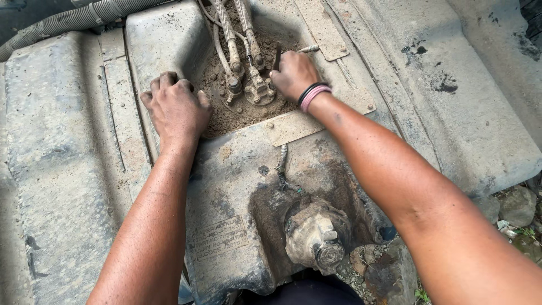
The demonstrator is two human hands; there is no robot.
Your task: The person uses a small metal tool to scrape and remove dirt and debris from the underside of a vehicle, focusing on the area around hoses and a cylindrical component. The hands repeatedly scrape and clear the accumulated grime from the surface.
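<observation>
A large, dirt-caked grey tank lies below me. Near its top is a recess packed with brown soil, holding a round fitting with hoses running into it. My left hand rests curled on the tank's ridge at the left edge of the recess, holding nothing I can see. My right hand, with dark and pink bands at the wrist, is closed around a thin dark tool whose tip points into the soil beside the fitting.
A corroded round cap with a threaded neck sits low on the tank, with a braided wire leading up from it. A corrugated hose runs along the top left. Stones and gravel lie at the right.
</observation>
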